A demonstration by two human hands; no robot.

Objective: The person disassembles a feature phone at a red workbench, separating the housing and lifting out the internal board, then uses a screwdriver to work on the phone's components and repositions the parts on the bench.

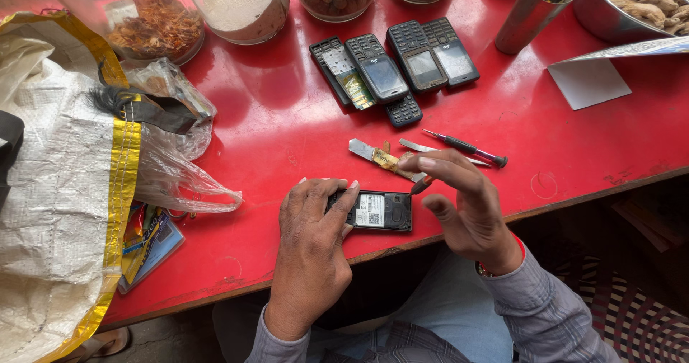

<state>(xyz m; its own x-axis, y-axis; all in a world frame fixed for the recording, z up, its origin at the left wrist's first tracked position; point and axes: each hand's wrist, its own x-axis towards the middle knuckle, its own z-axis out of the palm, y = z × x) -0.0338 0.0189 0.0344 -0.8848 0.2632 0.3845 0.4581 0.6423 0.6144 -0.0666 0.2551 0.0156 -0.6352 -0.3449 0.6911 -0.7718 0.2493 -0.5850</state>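
A small black phone (pixel 380 211) with its back cover off lies face down near the front edge of the red table (pixel 287 130). My left hand (pixel 313 244) presses on the phone's left end and holds it down. My right hand (pixel 459 201) hovers just right of the phone, fingers curled, with a thin dark tool tip (pixel 422 184) showing between thumb and forefinger. Just behind the hands lie a knife-like blade with a yellow wrap (pixel 380 158), metal tweezers (pixel 420 146) and a small screwdriver (pixel 466 148).
Several black keypad phones (pixel 395 67), one opened, lie further back. Glass jars (pixel 244 4), a steel cup (pixel 527 15) and a metal bowl (pixel 610 11) line the far edge. A white woven sack (pixel 57 176) and plastic bags (pixel 172 155) fill the left side. A card (pixel 592 82) lies right.
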